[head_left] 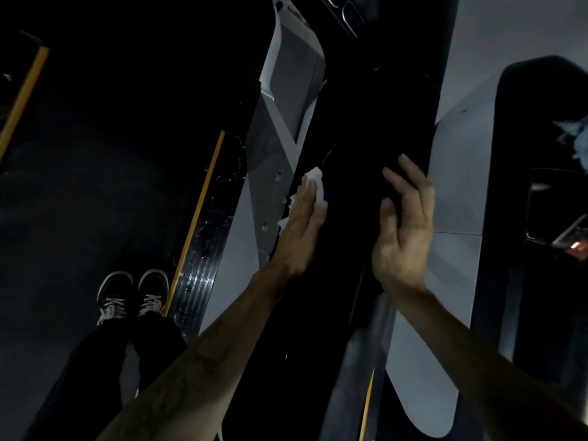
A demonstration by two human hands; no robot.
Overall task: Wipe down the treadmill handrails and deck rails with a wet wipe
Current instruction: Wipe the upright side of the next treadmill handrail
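1. The wet wipe (pixel 315 186) is a crumpled white piece that lies against the left edge of the black handrail (pixel 346 192), at about mid-height of the view.
2. The left hand (pixel 302 224) presses the wet wipe onto the handrail with straight, flat fingers. Parts of the wipe show beyond the fingertips and along the left side of the hand.
3. The handrail is a broad, dark bar that runs from the bottom centre up to the top of the view, between the two forearms.
4. The right hand (pixel 404 230) is on the right side of the handrail, near the left hand but apart from it. Its fingers are loosely curved and spread, and the fingertips are at the dark surface. Whether they touch it cannot be told. The right hand holds nothing.
5. Grey side panels (pixel 458 186) flank the handrail on both sides.
6. The deck rail (pixel 203 237) is to the left of the handrail and lower down. It is black and ribbed, with a yellow stripe (pixel 199 214) along its left edge.
7. The treadmill belt (pixel 111 154) is to the left of the stripe and is dark.
8. Two black shoes (pixel 133 294) with white laces are on the belt, just beside the yellow stripe. Dark trouser legs (pixel 105 361) extend from the shoes.
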